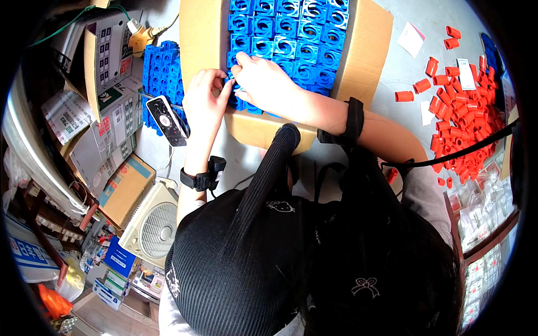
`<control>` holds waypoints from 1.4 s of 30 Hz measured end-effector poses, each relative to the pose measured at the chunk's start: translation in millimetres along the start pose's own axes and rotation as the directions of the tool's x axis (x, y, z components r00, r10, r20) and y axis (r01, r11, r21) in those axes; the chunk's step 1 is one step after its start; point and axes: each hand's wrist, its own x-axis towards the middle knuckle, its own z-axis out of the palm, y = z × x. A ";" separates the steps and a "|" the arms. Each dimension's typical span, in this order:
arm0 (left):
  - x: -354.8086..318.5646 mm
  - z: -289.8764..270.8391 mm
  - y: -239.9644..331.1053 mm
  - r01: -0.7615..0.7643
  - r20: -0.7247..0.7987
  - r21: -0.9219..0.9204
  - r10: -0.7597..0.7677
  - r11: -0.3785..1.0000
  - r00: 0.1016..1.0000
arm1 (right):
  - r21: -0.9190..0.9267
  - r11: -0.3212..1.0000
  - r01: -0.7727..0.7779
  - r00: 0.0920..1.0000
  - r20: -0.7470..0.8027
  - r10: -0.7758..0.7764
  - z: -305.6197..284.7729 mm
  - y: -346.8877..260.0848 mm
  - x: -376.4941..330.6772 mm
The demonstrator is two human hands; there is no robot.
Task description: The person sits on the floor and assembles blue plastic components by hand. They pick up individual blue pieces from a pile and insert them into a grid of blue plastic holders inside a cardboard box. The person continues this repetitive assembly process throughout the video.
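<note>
My left hand [205,92] is at the near left corner of an open cardboard box [367,50], its thumb and fingers bent together. My right hand [264,83] reaches over the box from the right, its fingers curled beside the left fingertips. What the fingertips hold is too small and covered to make out. Rows of blue plastic parts [284,28] with round holes fill the box; the ones under my hands are partly hidden. Black bands with small devices circle both wrists.
More blue parts [161,73] stand left of the box, with a phone-like device [167,120] near my left wrist. A heap of red plastic sleeves [462,120] lies on the right. At left are cartons [126,190] and a beige fan [159,227].
</note>
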 end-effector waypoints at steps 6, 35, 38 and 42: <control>0.0 3.9 0.7 -0.051 -0.059 0.000 0.051 0.999 0.997 | 0.004 0.999 -0.039 0.999 -0.012 0.040 2.1 -2.2 -0.6; 11.6 -12.4 5.3 -0.155 0.121 0.148 0.138 0.977 0.983 | 0.067 0.998 -0.014 0.996 0.092 0.008 -17.8 0.8 -0.5; 27.4 -34.0 35.1 -0.171 0.177 0.064 0.158 0.983 0.971 | 0.113 0.993 0.041 0.999 0.020 -0.043 -55.5 4.0 5.8; 85.0 -31.7 78.9 -0.293 0.198 -0.097 0.307 0.951 0.931 | 0.046 0.999 -0.025 0.980 -0.196 0.033 -126.9 41.3 13.0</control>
